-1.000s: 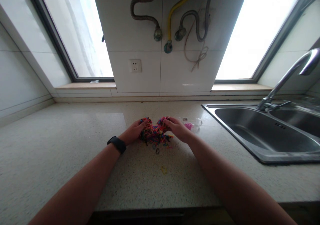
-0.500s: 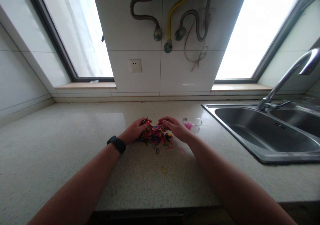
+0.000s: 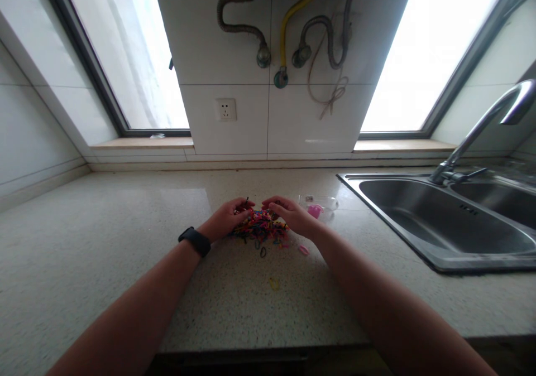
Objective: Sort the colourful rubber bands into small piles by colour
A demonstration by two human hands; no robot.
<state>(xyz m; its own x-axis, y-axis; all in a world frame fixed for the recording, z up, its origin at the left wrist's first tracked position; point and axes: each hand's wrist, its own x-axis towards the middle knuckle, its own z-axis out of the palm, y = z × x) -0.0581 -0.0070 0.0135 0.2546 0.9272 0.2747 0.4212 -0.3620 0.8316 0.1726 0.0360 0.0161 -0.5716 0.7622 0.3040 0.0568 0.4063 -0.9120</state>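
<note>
A heap of small colourful rubber bands (image 3: 263,229) lies on the speckled countertop between my two hands. My left hand (image 3: 229,217), with a black watch (image 3: 195,241) at the wrist, curls around some bands at the heap's left side. One dark band pokes up past its fingertips. At the right side, my right hand (image 3: 293,215) has its fingers bent over more bands, which show partly beneath the thumb. Loose in front are a dark band (image 3: 263,251), a pink band (image 3: 304,249) and a yellow band (image 3: 273,283).
Beyond my right hand lies a clear plastic container (image 3: 330,203) with a pink piece (image 3: 315,211) by it. A steel sink (image 3: 419,220) with a tap (image 3: 481,125) is set into the counter at the right. Hoses and a socket (image 3: 226,109) are on the tiled wall.
My right hand has shifted slightly left, closer to my left hand. The pink band by my right wrist shows more clearly. The heap stays in nearly the same place.
</note>
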